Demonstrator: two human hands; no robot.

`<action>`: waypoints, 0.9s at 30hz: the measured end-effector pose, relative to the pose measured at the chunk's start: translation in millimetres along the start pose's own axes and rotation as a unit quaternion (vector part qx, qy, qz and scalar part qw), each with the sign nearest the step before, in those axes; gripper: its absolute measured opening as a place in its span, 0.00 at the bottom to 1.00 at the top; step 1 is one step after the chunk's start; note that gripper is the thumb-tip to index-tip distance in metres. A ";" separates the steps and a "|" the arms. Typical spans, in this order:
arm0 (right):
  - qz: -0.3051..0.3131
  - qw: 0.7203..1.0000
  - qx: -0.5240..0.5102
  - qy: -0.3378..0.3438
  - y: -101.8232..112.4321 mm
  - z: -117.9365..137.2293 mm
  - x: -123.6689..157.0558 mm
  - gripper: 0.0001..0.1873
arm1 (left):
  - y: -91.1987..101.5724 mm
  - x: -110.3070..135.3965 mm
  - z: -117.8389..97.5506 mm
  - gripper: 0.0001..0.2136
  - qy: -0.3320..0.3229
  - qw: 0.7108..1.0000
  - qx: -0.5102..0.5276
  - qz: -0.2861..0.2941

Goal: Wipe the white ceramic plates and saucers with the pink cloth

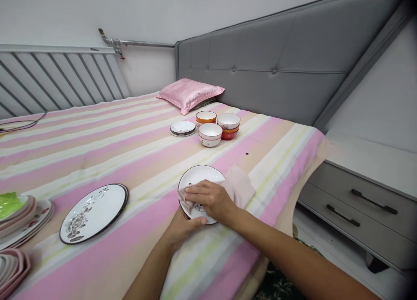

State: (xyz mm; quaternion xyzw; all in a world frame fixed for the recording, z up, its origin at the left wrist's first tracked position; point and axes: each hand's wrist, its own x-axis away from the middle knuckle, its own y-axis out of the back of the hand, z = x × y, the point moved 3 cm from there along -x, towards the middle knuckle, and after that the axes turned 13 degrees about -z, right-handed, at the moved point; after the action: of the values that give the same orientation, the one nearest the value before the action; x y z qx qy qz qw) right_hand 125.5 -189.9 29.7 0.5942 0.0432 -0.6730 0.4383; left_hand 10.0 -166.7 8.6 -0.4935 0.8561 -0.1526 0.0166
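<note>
A round white plate [208, 173] with a dark rim is held tilted over the bed's near side. My left hand [184, 228] grips its lower left edge, thumb over the rim and the other fingers mostly hidden. My right hand [210, 200] presses a pale pink cloth [241, 187] onto the plate's face, fingers together on the fabric. Part of the cloth drapes past the plate's right side. To the left lies an oval white plate [97, 211] with a brown flower pattern and dark rim, apparently stacked on another.
Stacked bowls [210, 135] and small plates [182, 128] stand farther back on the striped bedsheet [137, 161], near a pink pillow [190, 93]. More dishes [42, 215] and pink trays [19, 271] sit at far left. A grey headboard [260, 65] and nightstand [361, 204] bound the right.
</note>
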 end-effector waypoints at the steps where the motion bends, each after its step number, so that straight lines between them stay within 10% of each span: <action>1: -0.009 1.000 0.009 0.001 0.7 -0.6 -0.4 0.15 | -0.3 0.5 0.9 0.31 0.009 1.000 -0.017 0.009; 10: -0.043 0.991 0.118 -0.043 12.5 -10.5 -4.3 0.17 | -3.1 2.8 -1.9 0.39 0.033 0.997 -0.027 0.058; 27: 0.054 0.964 0.206 -0.157 19.6 -38.5 8.5 0.24 | -0.3 -1.3 1.5 0.37 0.051 0.995 0.052 -0.067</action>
State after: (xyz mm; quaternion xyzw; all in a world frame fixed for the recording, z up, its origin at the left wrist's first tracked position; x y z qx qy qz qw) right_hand 168.1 -184.2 20.5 0.5603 -0.1981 -0.7274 0.3432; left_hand 11.2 -166.0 7.1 -0.5397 0.8119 -0.2224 -0.0113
